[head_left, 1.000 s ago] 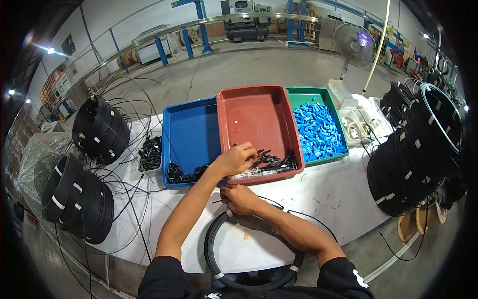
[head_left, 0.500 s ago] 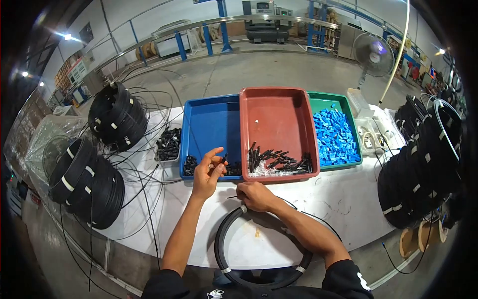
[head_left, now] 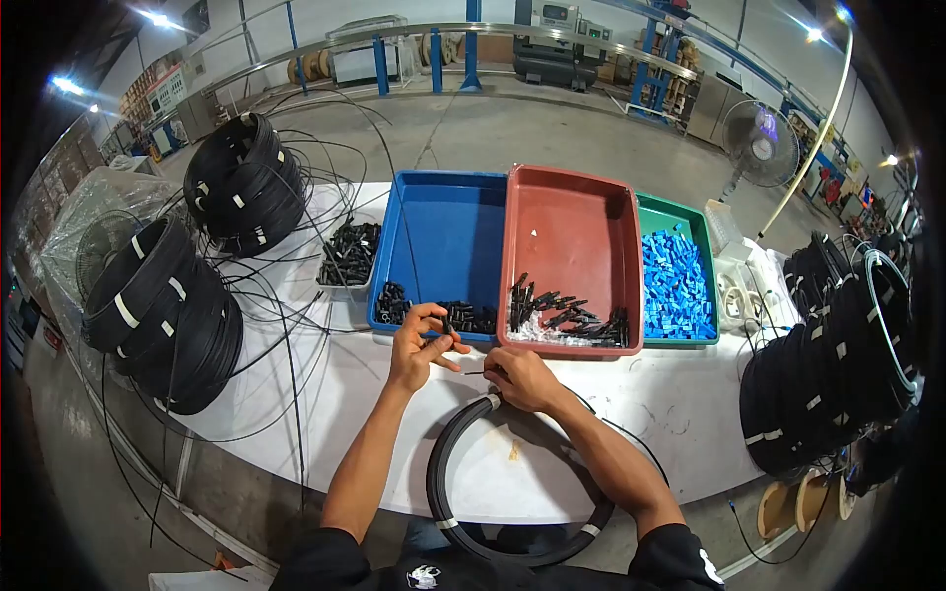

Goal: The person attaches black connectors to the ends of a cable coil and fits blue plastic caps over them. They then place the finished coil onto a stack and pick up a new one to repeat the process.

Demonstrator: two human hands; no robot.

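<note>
Right now we pinch a small black plastic piece (head_left: 446,322) between the thumb and fingertips of our left hand (head_left: 418,348), holding it up just in front of the near rim of the blue tray (head_left: 434,236). Our right hand (head_left: 519,378) is closed around the thin free end of a black cable (head_left: 475,373), which pokes out leftward toward the left hand; the two hands sit close together but apart. That cable belongs to the taped coil (head_left: 463,492) lying on the white table (head_left: 335,384) just below our wrists. Beyond the hands, the red tray (head_left: 572,227) holds more black pieces along its near edge, and the green tray (head_left: 680,212) beside it is full of blue parts. Stacks of black cable coils (head_left: 163,325) stand at the table's left end.
</note>
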